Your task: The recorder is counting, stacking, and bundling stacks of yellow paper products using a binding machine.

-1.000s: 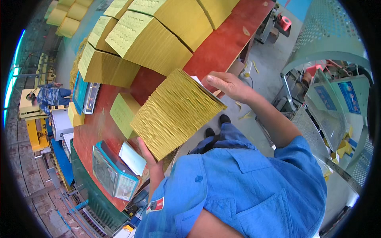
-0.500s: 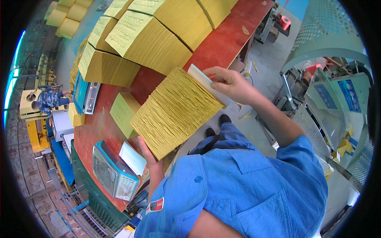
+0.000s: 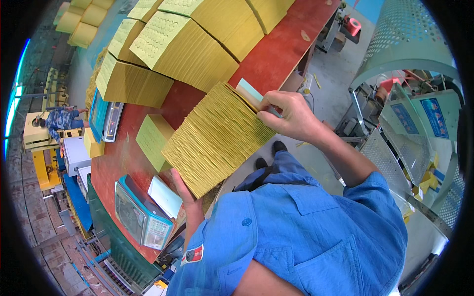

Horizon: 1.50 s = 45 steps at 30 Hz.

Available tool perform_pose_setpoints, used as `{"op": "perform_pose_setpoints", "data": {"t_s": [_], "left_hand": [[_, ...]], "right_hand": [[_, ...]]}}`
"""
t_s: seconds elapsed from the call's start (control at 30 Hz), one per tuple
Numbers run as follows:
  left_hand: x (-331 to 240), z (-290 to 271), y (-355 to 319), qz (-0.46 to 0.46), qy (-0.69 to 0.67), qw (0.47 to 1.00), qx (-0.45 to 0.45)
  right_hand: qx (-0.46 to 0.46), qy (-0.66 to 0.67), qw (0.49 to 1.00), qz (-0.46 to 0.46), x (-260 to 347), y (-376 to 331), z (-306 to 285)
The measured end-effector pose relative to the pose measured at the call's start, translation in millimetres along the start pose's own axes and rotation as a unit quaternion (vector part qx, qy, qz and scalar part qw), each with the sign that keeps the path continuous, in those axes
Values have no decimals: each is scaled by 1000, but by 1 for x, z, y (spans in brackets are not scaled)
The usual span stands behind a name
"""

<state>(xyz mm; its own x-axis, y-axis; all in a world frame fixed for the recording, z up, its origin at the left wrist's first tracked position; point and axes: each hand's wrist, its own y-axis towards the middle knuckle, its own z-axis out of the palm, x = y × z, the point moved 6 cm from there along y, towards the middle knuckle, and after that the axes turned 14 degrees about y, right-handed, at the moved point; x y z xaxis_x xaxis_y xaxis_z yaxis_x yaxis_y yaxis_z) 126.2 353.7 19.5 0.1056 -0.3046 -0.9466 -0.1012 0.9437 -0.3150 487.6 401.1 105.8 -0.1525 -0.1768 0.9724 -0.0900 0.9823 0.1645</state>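
Observation:
A thick stack of yellow paper sheets [image 3: 219,140] is held slanted in front of me, its ruffled edges facing up. My left hand [image 3: 184,190] grips the stack's lower left end, the thumb lying along its side and the other fingers hidden beneath. At the opposite end, my right hand [image 3: 291,114] has thumb and forefinger closed in a pinch at the stack's edge. A pale, whitish sheet [image 3: 248,92] stands against that end and runs behind these fingers. Whether the pinch holds the sheet alone or some yellow paper too, I cannot tell.
Large yellow paper stacks [image 3: 185,49] fill the far part of the red table [image 3: 121,163]. A smaller yellow block [image 3: 154,140] and a teal-framed scale [image 3: 140,212] with a white card [image 3: 165,196] lie to the left. Perforated metal machinery [image 3: 405,44] stands at right.
My right hand has shifted slightly toward me, and its fingers have closed into a pinch at the stack's edge. Less of the pale sheet shows. The left hand stays put.

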Motion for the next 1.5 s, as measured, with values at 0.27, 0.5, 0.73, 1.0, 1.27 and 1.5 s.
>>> {"op": "perform_pose_setpoints", "data": {"t_s": [0.27,0.5,0.73,1.0,1.27,1.5], "left_hand": [[1,-1,1,-11,-5,1000,4],[-3,1,0,-2,13,1000,19],[-1,-1,1,-14,37,999,20],[7,-7,1,-41,-3,999,13],[5,-3,1,-40,4,998,54],[-1,3,-2,-37,-22,998,41]], "right_hand": [[-5,5,1000,19,-4,2,2],[-10,-15,1000,-7,-5,3,7],[-31,-39,998,-47,0,7,9],[-28,-46,998,-14,2,11,8],[-16,-19,999,-30,5,11,11],[-15,44,999,10,-7,13,6]]}}
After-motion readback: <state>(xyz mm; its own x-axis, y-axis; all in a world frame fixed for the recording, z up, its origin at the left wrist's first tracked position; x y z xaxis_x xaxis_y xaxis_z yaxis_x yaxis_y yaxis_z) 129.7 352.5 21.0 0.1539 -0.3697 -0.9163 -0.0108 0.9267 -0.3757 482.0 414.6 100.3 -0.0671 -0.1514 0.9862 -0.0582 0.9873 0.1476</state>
